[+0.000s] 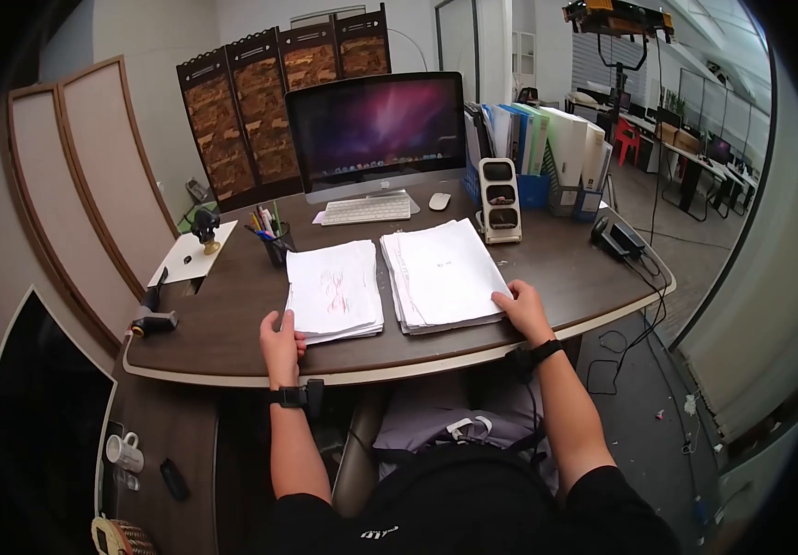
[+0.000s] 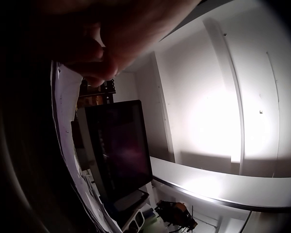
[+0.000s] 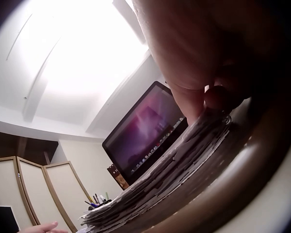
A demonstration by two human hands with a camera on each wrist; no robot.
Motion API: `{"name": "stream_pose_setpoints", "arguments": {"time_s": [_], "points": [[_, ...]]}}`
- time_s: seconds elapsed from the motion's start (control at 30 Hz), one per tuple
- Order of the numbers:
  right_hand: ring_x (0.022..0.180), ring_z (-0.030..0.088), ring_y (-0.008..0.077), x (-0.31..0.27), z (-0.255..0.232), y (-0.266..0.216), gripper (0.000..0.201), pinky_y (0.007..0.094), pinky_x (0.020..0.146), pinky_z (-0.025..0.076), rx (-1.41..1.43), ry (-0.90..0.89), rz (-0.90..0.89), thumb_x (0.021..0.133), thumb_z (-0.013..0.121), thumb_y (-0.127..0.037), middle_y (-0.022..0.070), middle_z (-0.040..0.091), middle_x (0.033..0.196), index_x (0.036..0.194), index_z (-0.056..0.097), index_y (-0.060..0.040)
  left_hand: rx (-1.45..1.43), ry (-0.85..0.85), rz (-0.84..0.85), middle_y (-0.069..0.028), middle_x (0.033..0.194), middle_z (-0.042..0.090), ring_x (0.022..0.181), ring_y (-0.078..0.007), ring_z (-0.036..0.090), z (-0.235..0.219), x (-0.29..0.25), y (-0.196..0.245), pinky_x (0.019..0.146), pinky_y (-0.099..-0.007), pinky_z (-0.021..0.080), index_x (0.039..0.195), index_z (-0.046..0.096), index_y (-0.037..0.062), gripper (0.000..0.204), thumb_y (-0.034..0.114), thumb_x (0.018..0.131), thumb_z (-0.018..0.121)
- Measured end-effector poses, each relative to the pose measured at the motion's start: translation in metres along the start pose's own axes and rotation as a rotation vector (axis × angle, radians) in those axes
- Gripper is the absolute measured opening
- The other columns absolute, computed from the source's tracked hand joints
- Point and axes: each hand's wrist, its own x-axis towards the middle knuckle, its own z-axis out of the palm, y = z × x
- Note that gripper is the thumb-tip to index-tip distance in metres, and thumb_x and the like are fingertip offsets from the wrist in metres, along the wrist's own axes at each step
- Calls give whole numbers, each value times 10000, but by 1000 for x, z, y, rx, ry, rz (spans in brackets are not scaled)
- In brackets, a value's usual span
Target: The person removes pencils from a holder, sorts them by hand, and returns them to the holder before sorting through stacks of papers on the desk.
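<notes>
Two stacks of paper lie side by side on the desk. The left stack (image 1: 332,287) has reddish marks on its top sheet; the right stack (image 1: 445,273) is thicker, with uneven edges and small writing on top. My left hand (image 1: 282,347) is at the left stack's near left corner, fingers loosely bent against its edge. At the right stack's near right corner, my right hand (image 1: 524,310) grips the paper, thumb on the top sheet. In the right wrist view the thumb and fingers meet the layered edge of the paper (image 3: 174,170).
Behind the stacks stand a monitor (image 1: 376,129), a keyboard (image 1: 367,208) and a mouse (image 1: 439,201). A pen holder (image 1: 277,245) is at the left, a white three-slot holder (image 1: 501,199) at the right, near upright binders (image 1: 561,153). Black adapters with cables (image 1: 616,239) lie at the right edge.
</notes>
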Motion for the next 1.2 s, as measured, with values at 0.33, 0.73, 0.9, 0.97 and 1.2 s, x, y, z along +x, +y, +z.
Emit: {"name": "stream_pose_setpoints", "arguments": {"time_s": [0.33, 0.73, 0.9, 0.97, 1.2], "points": [[646, 544, 30, -13, -11, -13, 188, 201, 540, 438, 558, -39, 132, 1047, 626, -212, -29, 611, 803, 1124, 635, -41, -77, -277, 131, -6, 625, 590, 451, -47, 468, 55, -40, -27, 415, -217, 347, 971, 692, 25, 280, 277, 1059, 606], [698, 551, 27, -15, -13, -8, 179, 202, 589, 466, 581, -289, 43, 1026, 680, -226, -42, 641, 876, 1106, 642, -71, 272, -574, 204, -80, 696, 697, 568, -136, 672, 132, -90, -10, 538, -281, 511, 1009, 659, -52, 425, 350, 929, 771], [715, 571, 35, -20, -15, -16, 169, 207, 618, 480, 661, -254, 51, 1014, 699, -228, -42, 654, 867, 1064, 653, -73, 117, -605, 86, -77, 773, 702, 602, -125, 664, 128, -84, -21, 510, -265, 498, 1082, 591, -27, 320, 242, 971, 723], [719, 577, 39, -22, -16, -25, 187, 205, 621, 476, 608, -256, 100, 1011, 702, -230, -28, 655, 856, 1064, 657, -57, -68, -557, 82, -91, 845, 702, 641, -122, 641, 123, -81, -23, 486, -248, 473, 1187, 562, -38, 272, 148, 1013, 655], [725, 631, 114, -5, 4, -6, 419, 284, 620, 493, 283, 91, 89, 910, 798, -356, 50, 679, 815, 1066, 660, 8, -139, -277, 226, -51, 862, 705, 731, -73, 625, 55, -7, -19, 652, -231, 496, 1192, 605, -32, 223, 100, 1019, 649]]}}
